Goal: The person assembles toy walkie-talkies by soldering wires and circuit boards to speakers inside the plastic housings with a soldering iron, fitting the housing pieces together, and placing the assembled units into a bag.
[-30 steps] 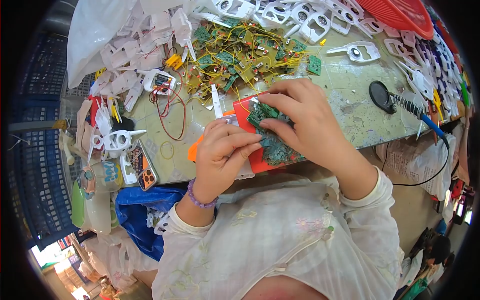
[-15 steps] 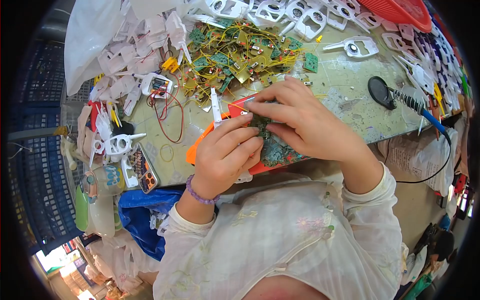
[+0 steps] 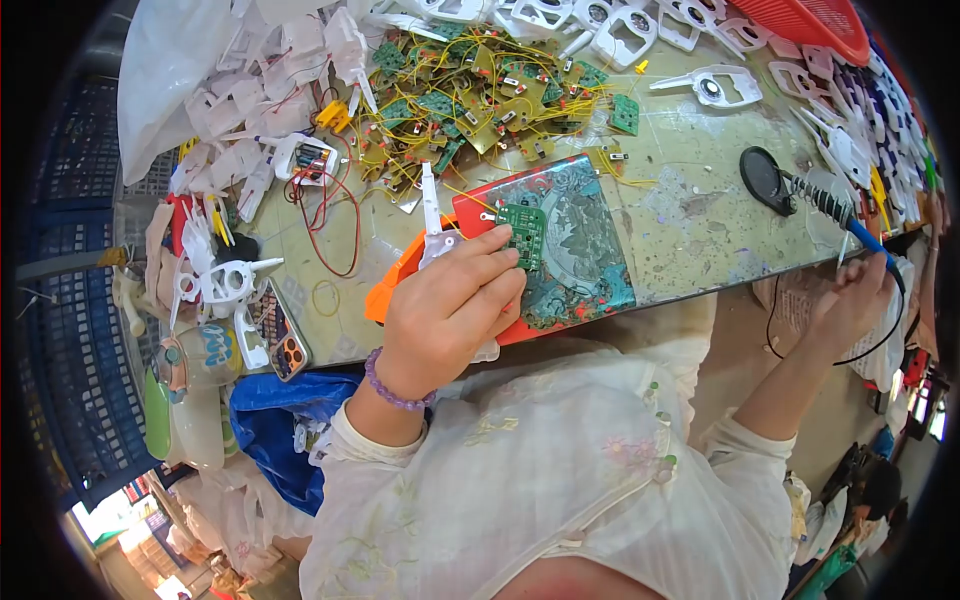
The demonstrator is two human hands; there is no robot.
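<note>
My left hand (image 3: 450, 300), with a purple bead bracelet at the wrist, is closed on a green circuit board (image 3: 524, 238) at its edge. A white plastic casing (image 3: 433, 215) with a long narrow tip lies beside and partly under those fingers. Beneath the board is a red and teal patterned mat (image 3: 590, 250). An orange piece (image 3: 390, 285) shows to the left of the hand. Far to the right, my right hand (image 3: 855, 300) has its fingers closed at the blue handle of a soldering iron (image 3: 868, 238), whose front end sits in a coiled stand (image 3: 815, 198).
A heap of circuit boards with yellow wires (image 3: 480, 100) lies at the back. White plastic casings (image 3: 715, 88) line the far and right sides. A battery holder with red wires (image 3: 312, 162), a phone (image 3: 280, 330) and a blue bag (image 3: 290, 430) are at left.
My right hand has left the circuit board and moved far right to the soldering iron. The board and patterned mat are now uncovered. My left hand stays nearly in place.
</note>
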